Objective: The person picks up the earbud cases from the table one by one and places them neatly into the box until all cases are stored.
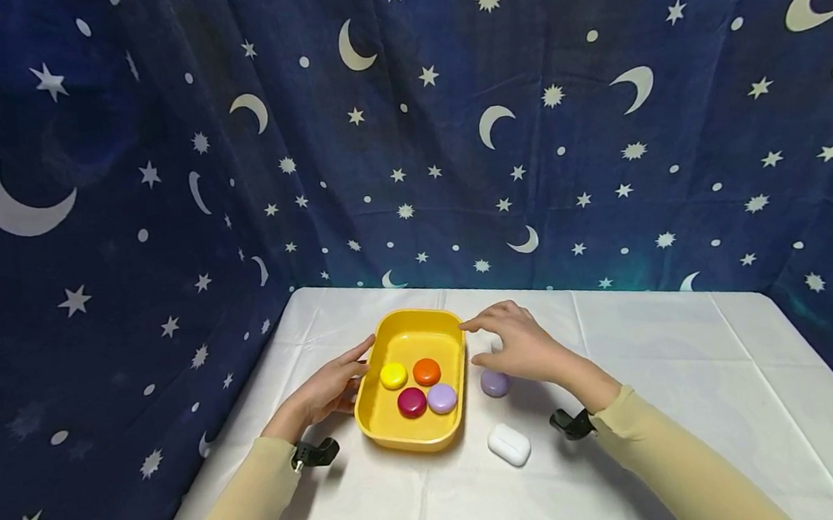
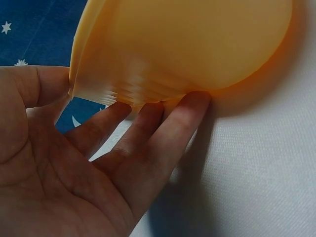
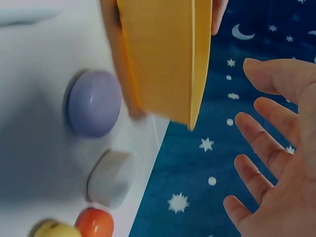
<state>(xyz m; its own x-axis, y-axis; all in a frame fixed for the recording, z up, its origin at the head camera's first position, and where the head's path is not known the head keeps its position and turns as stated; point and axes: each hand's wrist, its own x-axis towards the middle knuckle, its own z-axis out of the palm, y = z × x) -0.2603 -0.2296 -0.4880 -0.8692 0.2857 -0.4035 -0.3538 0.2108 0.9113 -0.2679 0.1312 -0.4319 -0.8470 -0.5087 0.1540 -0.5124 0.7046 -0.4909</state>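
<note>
Nearest the person, a white earbud case (image 1: 509, 444) lies on the white tablecloth (image 1: 664, 403), just off the near right corner of the yellow tray (image 1: 413, 439). Inside the tray, four round pieces sit in a cluster toward its near end: a dark red one (image 1: 411, 402) and a lilac one (image 1: 441, 397) in front, a yellow one (image 1: 393, 374) and an orange one (image 1: 426, 370) behind them. A fifth, purple piece (image 1: 494, 383) rests on the cloth just right of the tray, beneath the right hand (image 1: 518, 345). That hand hovers palm down with fingers spread loose and wide, holding nothing, its forefinger reaching to the tray's far right rim. The left hand (image 1: 331, 388) lies against the tray's left wall, fingers (image 2: 148, 128) straight and relaxed, their tips touching the wall's outside and gripping nothing. Beyond the tray hangs a dark blue curtain (image 1: 403, 119) printed with moons and stars.
</note>
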